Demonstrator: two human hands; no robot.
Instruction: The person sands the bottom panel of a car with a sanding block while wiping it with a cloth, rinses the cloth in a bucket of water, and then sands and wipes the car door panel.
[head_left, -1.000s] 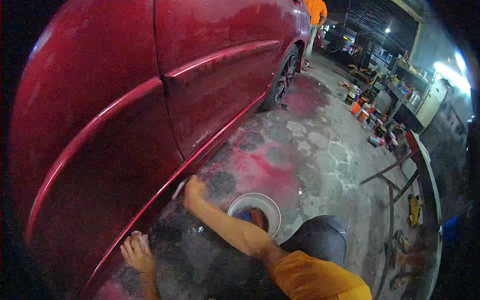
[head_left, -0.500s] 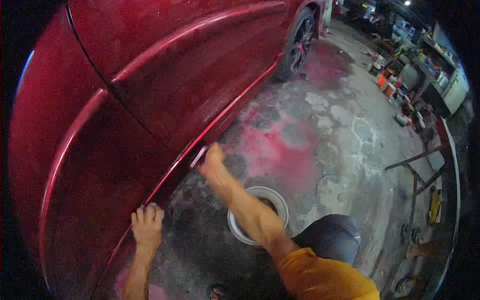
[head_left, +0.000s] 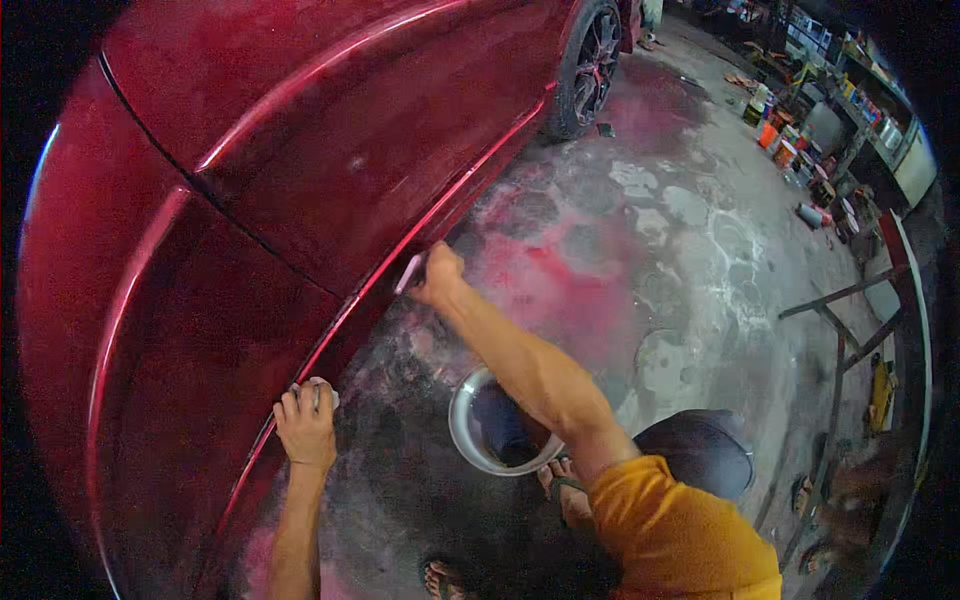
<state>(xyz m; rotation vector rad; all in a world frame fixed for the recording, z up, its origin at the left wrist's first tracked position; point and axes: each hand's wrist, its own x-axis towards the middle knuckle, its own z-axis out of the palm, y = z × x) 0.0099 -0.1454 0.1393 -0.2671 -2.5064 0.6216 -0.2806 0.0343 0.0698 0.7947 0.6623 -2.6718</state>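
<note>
A dark red car (head_left: 330, 180) fills the left side, its lower sill running diagonally past both hands. My right hand (head_left: 441, 276) is closed on a flat, pale pink pad (head_left: 410, 273), held against the sill farther along the car. Nearer to me, my left hand (head_left: 305, 428) rests at the sill's edge with its fingers curled over a small whitish wad (head_left: 328, 392); its material is too unclear to tell. Below my right forearm a round, pale-rimmed bucket (head_left: 462, 432) stands on the floor, with dark liquid inside it.
A car wheel (head_left: 588, 70) stands at the far end. Pink overspray marks the stained concrete floor (head_left: 690, 300). Cans and bottles (head_left: 785, 150) crowd the far right, near a dark metal frame (head_left: 845, 330). My sandalled foot (head_left: 568, 490) is beside the bucket.
My right hand has slid farther along the sill with the pad. The left hand has shifted slightly, and the whitish wad under it now shows. More of the bucket is visible.
</note>
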